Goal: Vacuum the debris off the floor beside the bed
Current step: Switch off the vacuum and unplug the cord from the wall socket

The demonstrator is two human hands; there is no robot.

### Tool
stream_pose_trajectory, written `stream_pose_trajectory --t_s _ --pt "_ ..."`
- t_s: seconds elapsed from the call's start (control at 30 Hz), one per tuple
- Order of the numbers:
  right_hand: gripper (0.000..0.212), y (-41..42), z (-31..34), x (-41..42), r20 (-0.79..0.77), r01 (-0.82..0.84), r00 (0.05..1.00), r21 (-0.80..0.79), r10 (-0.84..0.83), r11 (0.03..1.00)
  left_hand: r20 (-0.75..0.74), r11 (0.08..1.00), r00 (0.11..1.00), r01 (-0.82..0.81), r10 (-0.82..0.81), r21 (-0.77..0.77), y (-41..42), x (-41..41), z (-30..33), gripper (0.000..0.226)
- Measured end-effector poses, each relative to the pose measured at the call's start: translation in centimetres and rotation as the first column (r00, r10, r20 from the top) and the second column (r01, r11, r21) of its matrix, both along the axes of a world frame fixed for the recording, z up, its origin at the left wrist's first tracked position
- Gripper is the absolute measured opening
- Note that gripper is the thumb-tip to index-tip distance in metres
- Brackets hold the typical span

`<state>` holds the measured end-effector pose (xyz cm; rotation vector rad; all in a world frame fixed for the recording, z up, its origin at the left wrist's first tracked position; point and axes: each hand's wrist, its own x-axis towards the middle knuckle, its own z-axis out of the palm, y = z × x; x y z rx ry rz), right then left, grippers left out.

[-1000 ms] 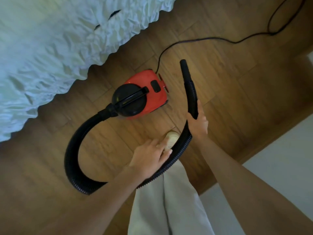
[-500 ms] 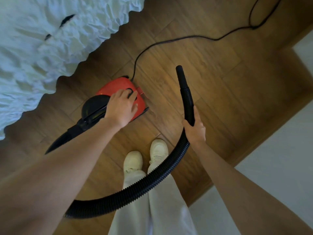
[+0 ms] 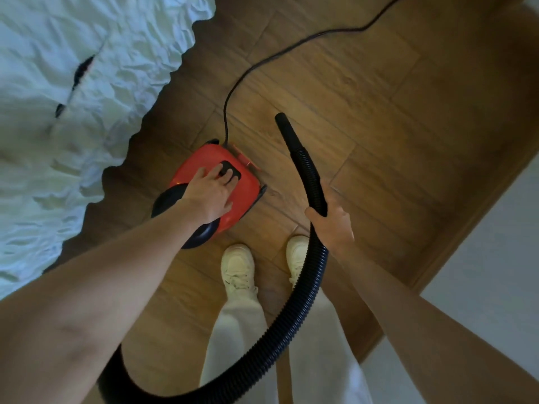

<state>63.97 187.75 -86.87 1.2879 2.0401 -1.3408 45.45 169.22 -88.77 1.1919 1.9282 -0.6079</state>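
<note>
Down on the wood floor [image 3: 364,83] near the middle of the frame sits the little red canister vacuum [image 3: 245,196], just beside the rumpled white bed [image 3: 73,112] that fills the upper left. The left hand [image 3: 208,196] lies flat on top of the red body with straight fingers, fingertips on the black switch [image 3: 232,173], so I'd guess it's being powered on, not lifted. The right hand [image 3: 335,225] is wrapped around the black ribbed hose [image 3: 309,287] just below the smooth nozzle [image 3: 287,132], which points toward the top of the frame and hangs above the boards. The rest of the hose loops down past the white shoes [image 3: 237,265] and off the lower left. A power cord [image 3: 291,46] trails from the back of the vacuum to the top right. Handling-wise, the canister looks small and light, probably easy to drag by the hose, and its hard plastic shell would slide on smooth wood. The hose is floppy and springy, so gripping close to the stiff nozzle end like this gives the best aim. I can't make out any debris from here, so the actual cleaning looks not yet started.
</note>
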Motion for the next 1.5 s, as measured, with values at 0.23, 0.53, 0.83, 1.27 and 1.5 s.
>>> stream_pose_trajectory --t_s 0.23,0.53,0.83,1.27,1.5 --pt "0.07 -2.4 -1.0 -0.4 0.018 -0.006 1.0 0.041 0.005 0.999 0.049 0.997 0.999 -0.017 0.021 -0.073 0.1 -0.4 0.1 0.082" --pt "0.07 -2.2 -1.6 -1.6 0.038 0.006 0.999 0.047 -0.007 0.999 0.044 0.989 0.998 0.049 -0.043 -0.137 0.3 -0.5 -0.7 0.094" --pt "0.07 -2.2 -0.2 -1.7 0.065 -0.005 0.998 0.041 0.002 0.999 0.048 0.997 0.999 0.021 -0.017 -0.073 0.2 -0.1 0.3 0.088" --pt "0.071 -3.8 0.1 -1.1 0.083 0.048 0.996 -0.028 -0.046 0.998 0.046 0.951 0.985 -0.171 0.164 0.258 -3.4 3.7 4.0 0.056" --pt "0.068 -3.7 -3.7 -0.8 0.118 0.076 0.991 -0.04 -0.071 0.996 0.051 0.854 0.972 -0.226 0.229 0.468 -4.2 6.0 3.8 0.051"
